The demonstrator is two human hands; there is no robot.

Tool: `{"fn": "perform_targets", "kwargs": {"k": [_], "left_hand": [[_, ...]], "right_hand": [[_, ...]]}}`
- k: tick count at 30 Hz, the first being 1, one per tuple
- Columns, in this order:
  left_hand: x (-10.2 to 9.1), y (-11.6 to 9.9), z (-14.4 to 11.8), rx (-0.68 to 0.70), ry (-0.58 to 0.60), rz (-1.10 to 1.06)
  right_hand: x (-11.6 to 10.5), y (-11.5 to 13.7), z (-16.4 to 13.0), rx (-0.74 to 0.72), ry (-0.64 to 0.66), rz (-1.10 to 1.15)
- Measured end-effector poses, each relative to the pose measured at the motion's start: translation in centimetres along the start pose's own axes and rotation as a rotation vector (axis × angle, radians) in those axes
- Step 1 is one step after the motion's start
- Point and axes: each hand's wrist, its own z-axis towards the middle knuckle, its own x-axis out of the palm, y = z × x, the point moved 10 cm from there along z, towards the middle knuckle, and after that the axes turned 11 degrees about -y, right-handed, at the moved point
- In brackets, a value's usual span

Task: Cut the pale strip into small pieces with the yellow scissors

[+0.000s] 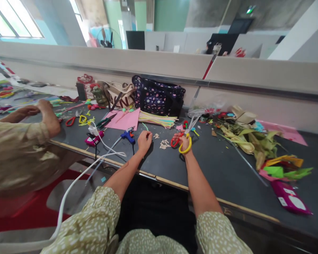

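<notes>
My left hand [145,141] is closed over the dark table, its fingertips pinched at the near end of a thin light-green strip [145,126]. In my right hand [184,141] is a pair of scissors [193,122] with one red and one yellow handle loop, blades pointing away from me. Small beige pieces [164,144] lie in a loose pile between my hands, with a smaller group [156,135] just beyond. A blue glue gun [128,135] rests left of my left hand. Past the scissors lie small red and green bits [185,124].
A bundle of pale fuzzy sticks [159,119], pink paper [127,118] and a dark patterned bag [157,94] are at the back. Dried husks [250,141] and a purple packet [290,197] lie right. A white cable [76,180] crosses the left edge near another person's arm [49,118].
</notes>
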Motion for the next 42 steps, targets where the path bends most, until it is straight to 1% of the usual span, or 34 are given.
{"fn": "perform_targets", "kwargs": {"k": [2, 5, 6, 7, 8, 11, 12, 15, 18, 22, 25, 28, 32, 36, 42], "left_hand": [[0.1, 0.3, 0.2, -0.014, -0.007, -0.042], [0.9, 1.2, 1.0, -0.081, 0.025, -0.038], [1.4, 1.4, 1.3, -0.109, 0.064, -0.024], [2.2, 1.6, 1.7, -0.135, 0.133, -0.005], [3.2, 1.5, 1.9, -0.152, 0.237, 0.011], [5.2, 0.1, 2.7, -0.106, 0.414, -0.003], [5.5, -0.4, 2.9, -0.092, 0.440, -0.007], [5.8, -1.0, 3.1, -0.070, 0.428, 0.022], [6.7, -1.3, 1.9, -0.023, 0.489, 0.053], [7.5, -2.4, 0.1, 0.101, 0.560, 0.114], [7.5, -4.1, -0.9, 0.218, 0.542, 0.157], [7.4, -5.1, -1.5, 0.270, 0.509, 0.206], [8.0, -4.9, -2.2, 0.281, 0.542, 0.235], [8.1, -4.1, -2.2, 0.247, 0.551, 0.251], [8.2, -3.6, -2.1, 0.197, 0.569, 0.236]], "right_hand": [[0.1, 0.1, -0.2, 0.015, 0.022, -0.029], [-0.1, 0.9, -0.5, -0.004, 0.014, -0.066], [-0.2, 1.2, -0.6, -0.010, 0.013, -0.080], [-0.2, 1.5, -0.7, -0.019, 0.008, -0.093], [-0.3, 1.8, -0.7, -0.028, 0.000, -0.108], [-0.4, 2.5, -0.9, -0.039, -0.019, -0.160], [-0.5, 2.6, -0.9, -0.037, -0.029, -0.175], [-0.9, 2.6, -0.8, -0.024, -0.068, -0.201], [-1.3, 2.4, -0.6, -0.011, -0.095, -0.206], [-1.5, 2.5, -0.5, -0.015, -0.112, -0.199], [-1.4, 2.6, -0.6, -0.009, -0.119, -0.209], [-1.4, 2.6, -0.7, -0.008, -0.117, -0.220], [-1.6, 2.7, -0.7, -0.009, -0.136, -0.206], [-1.5, 2.7, -0.8, -0.004, -0.146, -0.222], [-1.5, 2.9, -0.9, -0.018, -0.139, -0.244]]}}
